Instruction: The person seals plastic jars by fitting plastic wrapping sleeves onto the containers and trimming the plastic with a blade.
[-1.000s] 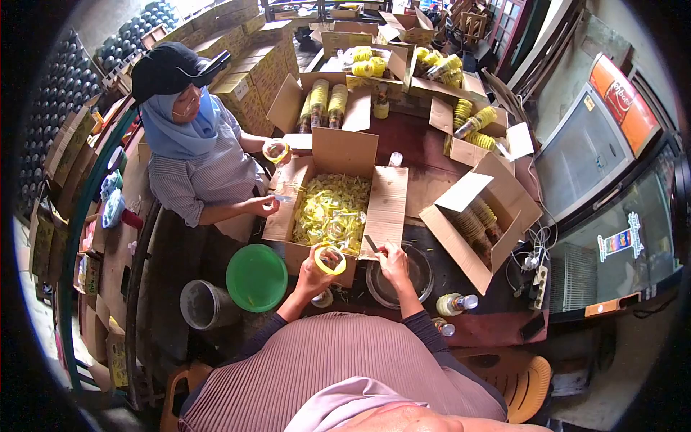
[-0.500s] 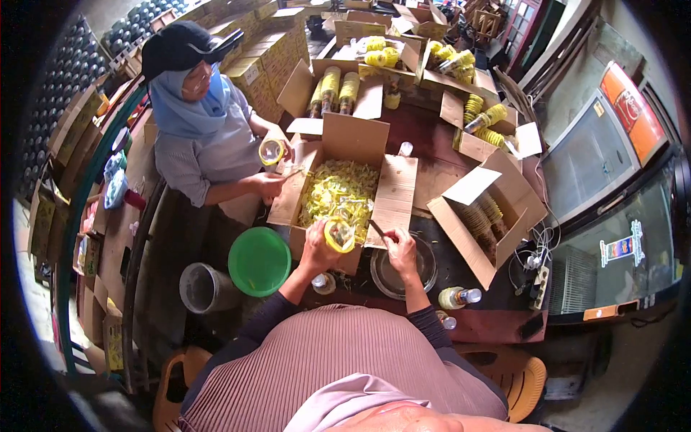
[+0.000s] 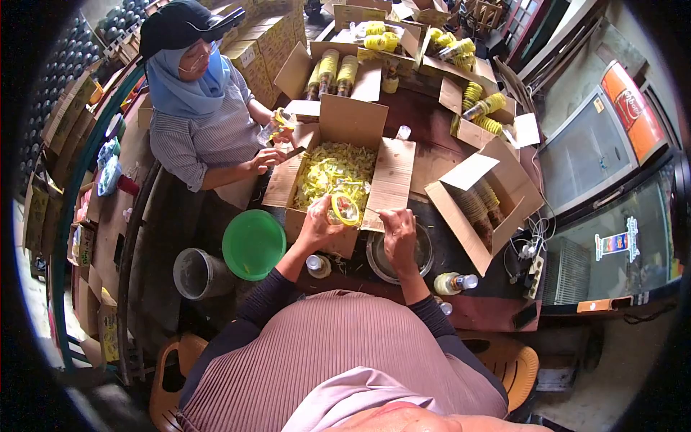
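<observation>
My left hand [image 3: 317,222] grips a clear plastic cup with a yellow rim [image 3: 346,209], its mouth tilted towards me. In my right hand [image 3: 399,234] is a thin dark blade-like tool [image 3: 373,210], pointing left towards the cup. Both hands are over the near edge of an open cardboard box [image 3: 352,121], which is full of yellow-green scraps [image 3: 335,173]. Below my right hand lies a round metal-rimmed tray [image 3: 427,252]. A co-worker across the left corner holds a similar yellow-rimmed cup [image 3: 272,131] and a dark flat tool [image 3: 295,153].
A green basin [image 3: 253,245] and a grey bucket [image 3: 202,273] are at the left. Small bottles [image 3: 318,266] [image 3: 455,283] stand near me. Open boxes with stacked yellow-rimmed cups [image 3: 484,198] are at the right and back. A black phone [image 3: 525,315] lies at the right edge.
My left hand has turned the cup and lowered it slightly in front of the box. My right hand's tool has swung towards the cup. The co-worker has tilted their cup.
</observation>
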Action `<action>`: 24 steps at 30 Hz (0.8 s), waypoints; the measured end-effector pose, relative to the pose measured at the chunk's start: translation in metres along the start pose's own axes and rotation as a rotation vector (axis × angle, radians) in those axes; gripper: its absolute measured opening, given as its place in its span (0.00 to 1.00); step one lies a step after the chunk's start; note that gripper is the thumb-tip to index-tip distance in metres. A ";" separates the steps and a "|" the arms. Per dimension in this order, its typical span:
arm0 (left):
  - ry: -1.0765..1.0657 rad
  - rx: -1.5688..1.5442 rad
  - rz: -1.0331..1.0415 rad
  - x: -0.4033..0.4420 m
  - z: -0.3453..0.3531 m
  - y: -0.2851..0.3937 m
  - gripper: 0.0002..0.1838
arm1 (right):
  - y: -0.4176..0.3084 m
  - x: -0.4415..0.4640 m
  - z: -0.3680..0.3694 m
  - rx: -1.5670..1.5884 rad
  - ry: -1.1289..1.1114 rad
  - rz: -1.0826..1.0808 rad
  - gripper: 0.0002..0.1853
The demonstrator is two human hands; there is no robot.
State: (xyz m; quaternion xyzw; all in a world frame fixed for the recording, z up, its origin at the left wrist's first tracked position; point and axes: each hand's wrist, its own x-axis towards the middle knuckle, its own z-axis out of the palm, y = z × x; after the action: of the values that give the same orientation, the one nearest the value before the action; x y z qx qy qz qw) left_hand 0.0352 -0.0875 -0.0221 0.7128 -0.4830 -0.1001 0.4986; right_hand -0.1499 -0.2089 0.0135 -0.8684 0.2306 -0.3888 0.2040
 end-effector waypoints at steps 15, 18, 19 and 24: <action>-0.340 -0.206 -0.227 0.012 -0.025 0.035 0.20 | 0.017 0.005 -0.005 -0.166 -0.098 -0.428 0.15; -0.371 -0.269 -0.267 0.014 -0.025 0.033 0.22 | 0.016 0.010 -0.006 -0.194 -0.150 -0.492 0.15; -0.379 -0.308 -0.276 0.015 -0.025 0.032 0.23 | 0.018 0.011 -0.004 -0.193 -0.150 -0.495 0.15; -0.412 -0.270 -0.236 0.016 -0.030 0.038 0.21 | 0.023 0.012 0.005 -0.215 -0.210 -0.597 0.15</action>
State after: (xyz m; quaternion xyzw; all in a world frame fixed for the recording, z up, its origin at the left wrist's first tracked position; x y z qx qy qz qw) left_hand 0.0399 -0.0833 0.0283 0.6559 -0.4702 -0.3637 0.4653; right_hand -0.1445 -0.2334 0.0055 -0.9495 -0.0166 -0.3132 0.0111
